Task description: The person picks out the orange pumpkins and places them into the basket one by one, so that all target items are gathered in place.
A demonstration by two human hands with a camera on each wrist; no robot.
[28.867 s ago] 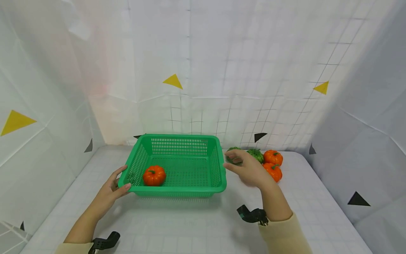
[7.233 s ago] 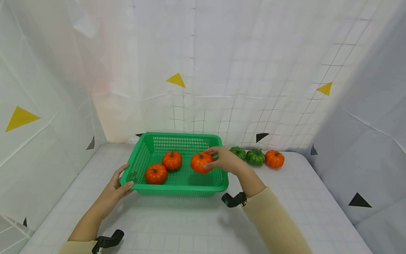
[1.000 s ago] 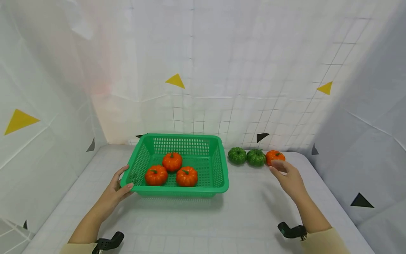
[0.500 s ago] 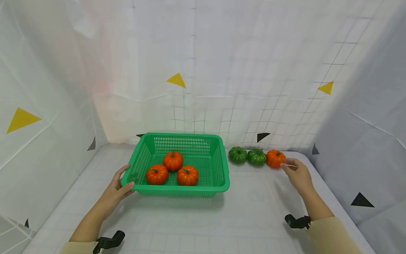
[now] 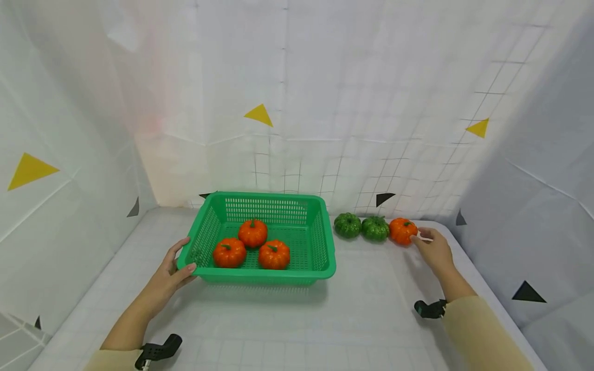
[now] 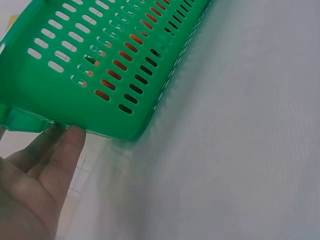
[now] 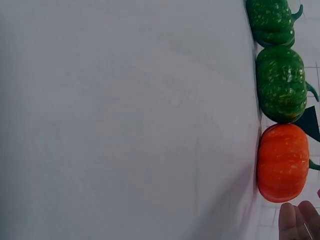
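Note:
A green plastic basket (image 5: 264, 278) with slotted walls stands on the table, holding three orange pumpkins, one at the left front (image 5: 229, 253), one behind (image 5: 252, 233) and one at the right front (image 5: 274, 254). My left hand (image 5: 163, 281) holds its left front corner, thumb on the rim; the left wrist view shows fingers (image 6: 65, 152) against the basket's edge. To the basket's right, two green pumpkins (image 5: 347, 225) (image 5: 375, 228) and another orange pumpkin (image 7: 283, 162) sit in a row. My right hand (image 5: 436, 252) is just right of that orange pumpkin, fingertips close to it, holding nothing.
A white sheet covers the table (image 5: 352, 319). White cloth walls with yellow and black triangles enclose the back and both sides; the back wall (image 5: 306, 170) rises close behind the basket and the pumpkin row. Each wrist wears a black camera mount.
Over the last second my right hand has moved from in front of the orange pumpkin to its right side. Two more orange pumpkins have entered the basket since the oldest frame. My left hand stays put.

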